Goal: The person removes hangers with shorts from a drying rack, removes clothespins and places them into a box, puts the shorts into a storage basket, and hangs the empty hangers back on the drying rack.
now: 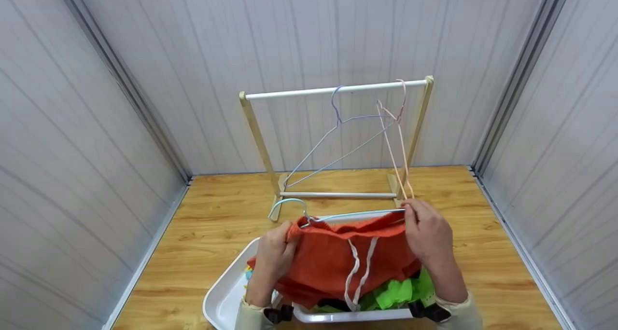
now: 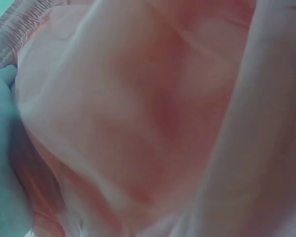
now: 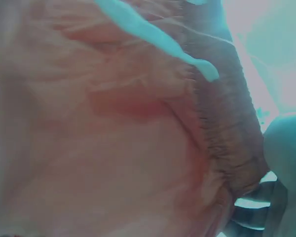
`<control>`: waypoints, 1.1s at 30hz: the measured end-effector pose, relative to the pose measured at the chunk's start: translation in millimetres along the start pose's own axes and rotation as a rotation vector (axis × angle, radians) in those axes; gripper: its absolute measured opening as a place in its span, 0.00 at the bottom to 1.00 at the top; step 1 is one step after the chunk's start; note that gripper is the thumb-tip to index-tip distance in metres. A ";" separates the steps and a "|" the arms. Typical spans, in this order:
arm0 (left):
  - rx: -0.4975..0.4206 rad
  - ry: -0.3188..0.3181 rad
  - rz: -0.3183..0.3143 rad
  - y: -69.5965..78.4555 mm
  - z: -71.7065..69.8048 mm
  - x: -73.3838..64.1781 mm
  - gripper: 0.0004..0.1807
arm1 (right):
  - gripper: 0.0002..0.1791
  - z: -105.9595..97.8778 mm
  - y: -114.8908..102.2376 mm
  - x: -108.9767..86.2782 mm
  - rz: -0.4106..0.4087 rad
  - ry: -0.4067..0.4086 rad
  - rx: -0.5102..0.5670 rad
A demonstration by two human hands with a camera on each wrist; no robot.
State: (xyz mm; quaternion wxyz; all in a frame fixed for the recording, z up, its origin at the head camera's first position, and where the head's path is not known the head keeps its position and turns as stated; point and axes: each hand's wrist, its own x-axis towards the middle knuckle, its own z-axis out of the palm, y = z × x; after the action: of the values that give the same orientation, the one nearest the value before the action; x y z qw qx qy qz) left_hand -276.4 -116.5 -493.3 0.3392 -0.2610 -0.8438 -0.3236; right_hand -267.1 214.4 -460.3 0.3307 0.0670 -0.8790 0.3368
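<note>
A pair of orange shorts (image 1: 328, 262) with a white drawstring (image 1: 355, 267) is stretched between my two hands over a white basin. My left hand (image 1: 276, 253) pinches the waistband at its left end. At the right end my right hand (image 1: 429, 231) grips the waistband together with the end of a light blue hanger (image 1: 357, 213). The hanger lies along the waist opening, its hook (image 1: 288, 200) pointing left; its left part is hidden by the cloth. Orange cloth (image 2: 138, 108) fills the left wrist view, and the gathered waistband (image 3: 222, 123) shows in the right wrist view.
Behind stands a drying rack (image 1: 338, 91) with wooden legs. A purple hanger (image 1: 314, 149) and a pink hanger (image 1: 401, 146) hang on its bar. Green clothes (image 1: 398, 294) lie in the white basin (image 1: 357, 315); another white basin (image 1: 222, 291) sits at the left. Panel walls surround the wooden floor.
</note>
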 end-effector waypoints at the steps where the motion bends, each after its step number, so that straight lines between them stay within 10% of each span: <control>1: -0.002 0.002 0.003 0.5 0.4 0.5 0.18 | 0.11 -2.1 1.2 0.1 0.047 -0.011 0.028; 13: -0.056 -0.006 -0.010 9.6 15.5 12.0 0.18 | 0.18 -16.3 18.7 -8.7 0.374 -0.021 0.256; 16: -0.031 -0.033 -0.024 13.3 19.7 15.9 0.16 | 0.15 -19.0 20.0 -11.6 0.334 0.048 0.503; 23: 0.020 -0.041 -0.016 23.7 30.8 21.4 0.11 | 0.24 -30.8 27.9 -26.1 0.117 0.038 1.528; 28: 0.031 -0.035 -0.004 33.2 39.1 29.2 0.10 | 0.19 -32.9 29.1 -29.0 0.074 -0.061 1.609; 33: 0.036 -0.095 0.046 46.0 45.4 41.3 0.10 | 0.15 -39.7 19.2 -24.8 0.078 0.082 1.701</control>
State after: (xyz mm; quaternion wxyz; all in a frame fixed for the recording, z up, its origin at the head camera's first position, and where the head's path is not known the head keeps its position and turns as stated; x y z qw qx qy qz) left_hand -290.6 -44.4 -471.2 0.3109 -0.2893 -0.8584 -0.2876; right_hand -233.2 251.7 -464.4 0.1874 0.2502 -0.3159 0.8958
